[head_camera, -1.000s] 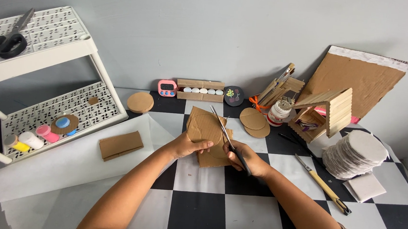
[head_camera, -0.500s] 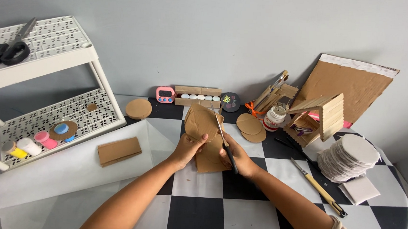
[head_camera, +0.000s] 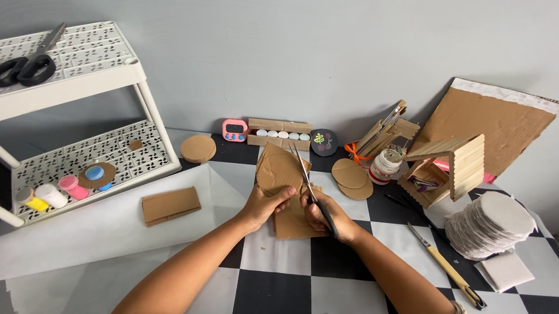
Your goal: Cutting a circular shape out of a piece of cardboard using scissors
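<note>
Scissors (head_camera: 310, 185) handles hidden in right hand (head_camera: 328, 216) (left hand (head_camera: 264, 205) steadies cardboard (head_camera: 278, 176))

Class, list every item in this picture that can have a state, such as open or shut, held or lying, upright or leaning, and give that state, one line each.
left hand: grips the cardboard piece.
right hand: holds the scissors.
cardboard piece: held tilted off the table, being cut.
scissors: blades slightly open at the cardboard.
black scissors: lying on the top shelf, blades shut.
white jar: upright, lid on.
large cardboard sheet: leaning on the wall.
craft knife: lying flat on the table.
</note>
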